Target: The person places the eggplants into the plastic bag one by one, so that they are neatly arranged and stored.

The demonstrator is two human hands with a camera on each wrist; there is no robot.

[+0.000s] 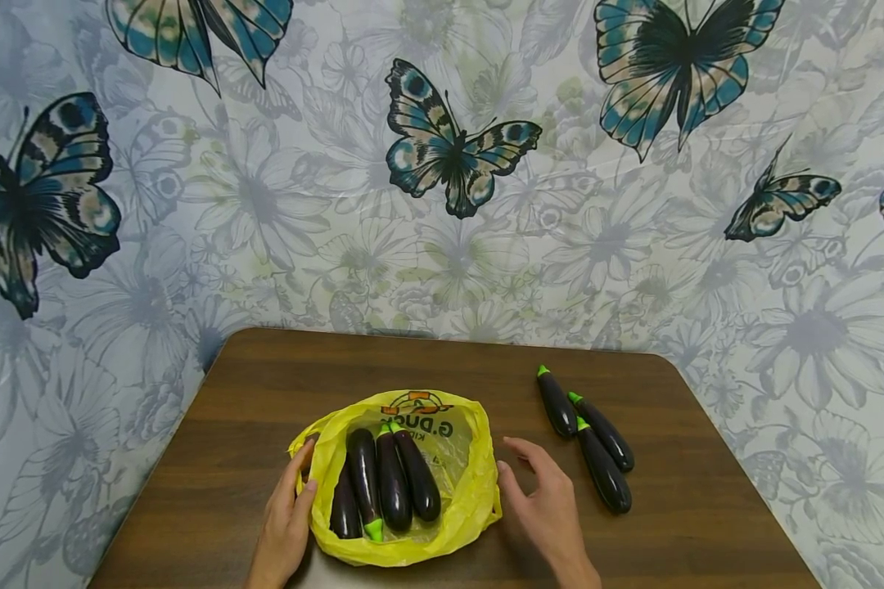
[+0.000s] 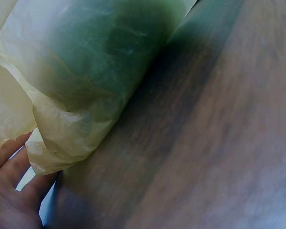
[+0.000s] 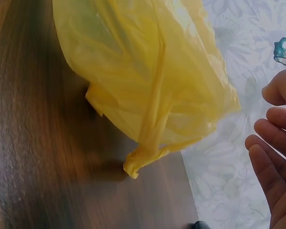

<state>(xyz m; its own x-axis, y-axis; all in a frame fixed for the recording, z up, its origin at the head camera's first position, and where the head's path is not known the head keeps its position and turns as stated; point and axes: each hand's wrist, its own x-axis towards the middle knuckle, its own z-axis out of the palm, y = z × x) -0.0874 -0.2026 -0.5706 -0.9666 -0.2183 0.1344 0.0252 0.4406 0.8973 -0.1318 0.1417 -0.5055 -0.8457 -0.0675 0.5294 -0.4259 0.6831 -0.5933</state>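
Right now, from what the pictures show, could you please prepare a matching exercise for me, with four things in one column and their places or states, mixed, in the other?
Things:
1. bag
2. left hand
3. right hand
4. three loose eggplants

Places and states:
A. at the bag's side nearer the loose eggplants
B. lying close together on the table, outside the bag
C. yellow, with its mouth open
D. at the bag's side farther from the loose eggplants

Right pairs: 1-C, 2-D, 3-A, 4-B
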